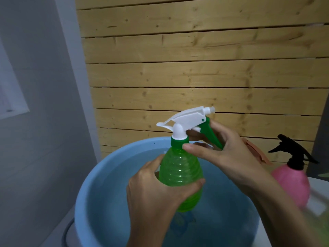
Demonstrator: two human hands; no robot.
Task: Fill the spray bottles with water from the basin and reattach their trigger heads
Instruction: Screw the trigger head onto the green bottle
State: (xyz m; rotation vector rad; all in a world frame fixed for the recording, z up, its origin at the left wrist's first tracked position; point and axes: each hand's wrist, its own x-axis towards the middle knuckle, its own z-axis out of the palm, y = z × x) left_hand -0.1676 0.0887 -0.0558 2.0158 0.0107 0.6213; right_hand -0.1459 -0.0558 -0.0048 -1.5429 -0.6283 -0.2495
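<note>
– Two bottles in view. Condition of the first?

– Green bottle (pixel 179 177): translucent, ribbed, held close to upright over the basin (pixel 85 193), clear of the rim. A white trigger head (pixel 187 120) with a green lever sits on its neck, nozzle pointing to the right. The green collar (pixel 179 141) is down against the shoulder. Whether it is fully tight cannot be determined.

– Hands?

– Left hand (pixel 156 198): fingers and thumb wrapped round the lower body of the green bottle, firm grip. Right hand (pixel 229 157): thumb pressed against the collar, fingers curled behind the neck and lever, holding the trigger head.

– Basin?

– Light blue, round, holding water (pixel 222 184) to well below the rim. It stands on a white table (pixel 318 184). Something blue lies under the water below the bottle; identity not determinable.

– Second bottle?

– Pink bottle (pixel 292 182): standing on the table just right of the basin, partly behind the right forearm. A black head (pixel 292 150) is fitted on top, nozzle to the left. No hand is on it.

– Surroundings?

– A peach item (pixel 256 152) shows behind the right hand, kind unclear. A wall of pale wooden slats (pixel 195 68) runs behind the table, with a grey wall (pixel 35 68) to its left.
</note>
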